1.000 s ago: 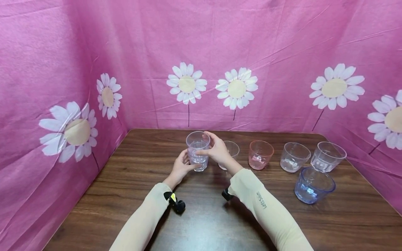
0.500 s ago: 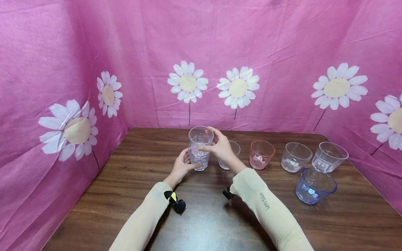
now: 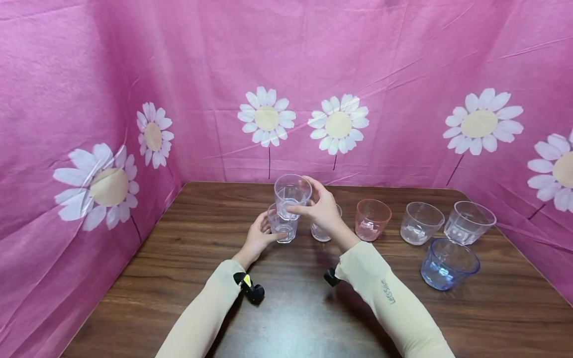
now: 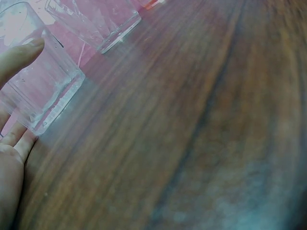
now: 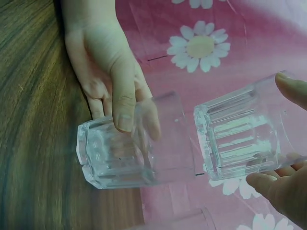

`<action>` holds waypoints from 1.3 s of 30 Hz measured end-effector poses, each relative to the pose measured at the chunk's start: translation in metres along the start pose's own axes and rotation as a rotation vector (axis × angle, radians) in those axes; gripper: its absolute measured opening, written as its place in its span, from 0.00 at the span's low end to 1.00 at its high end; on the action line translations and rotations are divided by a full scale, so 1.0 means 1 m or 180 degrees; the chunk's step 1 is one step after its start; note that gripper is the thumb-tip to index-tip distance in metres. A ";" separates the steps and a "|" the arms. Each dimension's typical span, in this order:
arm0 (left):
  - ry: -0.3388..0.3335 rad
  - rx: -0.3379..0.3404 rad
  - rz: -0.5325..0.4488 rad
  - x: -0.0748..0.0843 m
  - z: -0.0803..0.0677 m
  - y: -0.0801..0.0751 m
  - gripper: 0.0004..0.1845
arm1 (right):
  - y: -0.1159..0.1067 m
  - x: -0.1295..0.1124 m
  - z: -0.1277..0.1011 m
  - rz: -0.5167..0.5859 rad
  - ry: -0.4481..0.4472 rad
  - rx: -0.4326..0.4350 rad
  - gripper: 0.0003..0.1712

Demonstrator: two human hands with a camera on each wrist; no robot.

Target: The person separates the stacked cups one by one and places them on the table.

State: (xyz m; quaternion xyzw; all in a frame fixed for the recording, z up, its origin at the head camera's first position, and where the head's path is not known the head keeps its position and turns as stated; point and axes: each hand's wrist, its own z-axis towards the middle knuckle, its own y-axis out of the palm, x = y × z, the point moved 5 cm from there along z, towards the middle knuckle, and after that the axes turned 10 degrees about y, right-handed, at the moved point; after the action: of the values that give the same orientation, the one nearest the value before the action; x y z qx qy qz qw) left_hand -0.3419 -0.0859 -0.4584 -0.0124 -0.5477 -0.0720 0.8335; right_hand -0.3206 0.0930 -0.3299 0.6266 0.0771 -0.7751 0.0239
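Note:
My left hand (image 3: pixel 257 241) grips a clear faceted tumbler (image 3: pixel 285 231) that stands upright on the wooden table. Thumb and fingers lie on opposite sides of it. Just above that tumbler's rim, a second clear tumbler (image 3: pixel 292 191) is held up by my right hand (image 3: pixel 323 211). From the right wrist view, the ribbed base of the raised tumbler (image 5: pixel 244 136) is clear of the lower tumbler's rim (image 5: pixel 180 124), with a narrow gap between. Another clear tumbler (image 3: pixel 320 232) stands to the right, partly hidden by the right hand.
Further right stand a pink tumbler (image 3: pixel 373 220), a clear tumbler (image 3: pixel 421 223) and another clear one (image 3: pixel 469 223). A blue tumbler (image 3: pixel 449 266) sits nearer, in front of them. Pink cloth (image 3: pixel 389 164) with daisies hangs behind the table (image 3: pixel 286 318) and along its sides.
My right hand has drawn the upper tumbler up and out of the lower one, then slightly to the right. The left hand and lower tumbler have stayed in place.

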 end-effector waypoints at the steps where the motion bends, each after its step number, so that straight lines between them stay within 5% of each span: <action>1: -0.0005 0.0003 0.0004 0.000 0.000 0.000 0.39 | -0.002 -0.001 -0.001 -0.0026 -0.0003 0.0006 0.49; 39: 0.0013 0.0041 -0.0015 0.006 -0.003 0.003 0.40 | -0.059 0.013 -0.078 -0.0269 0.0006 -0.0159 0.52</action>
State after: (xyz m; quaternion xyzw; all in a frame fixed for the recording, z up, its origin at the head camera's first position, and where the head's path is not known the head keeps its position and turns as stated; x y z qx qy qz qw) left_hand -0.3366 -0.0839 -0.4534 -0.0056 -0.5465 -0.0705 0.8344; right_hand -0.2554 0.1633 -0.3527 0.6228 0.1228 -0.7727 0.0067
